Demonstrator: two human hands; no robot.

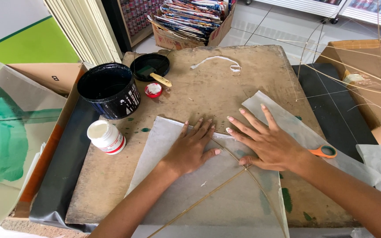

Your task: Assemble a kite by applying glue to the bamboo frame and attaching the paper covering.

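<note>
Step in hand, by appearance: pressing a folded paper edge down over the bamboo frame of a kite [217, 194] lying on the wooden board [208, 88]. The left hand [190, 147] and right hand [265, 141] lie flat, fingers spread, grasping nothing, at the kite's top corner. The next move likely calls for firm, even pressure along the fold. Left of the kite stands a white glue bottle [106, 136], uncapped, glue visible at the neck. Beyond it sits a black paint tub [109, 90], its dark contents indistinct. Orange scissors [325, 152] lie right of the kite.
</note>
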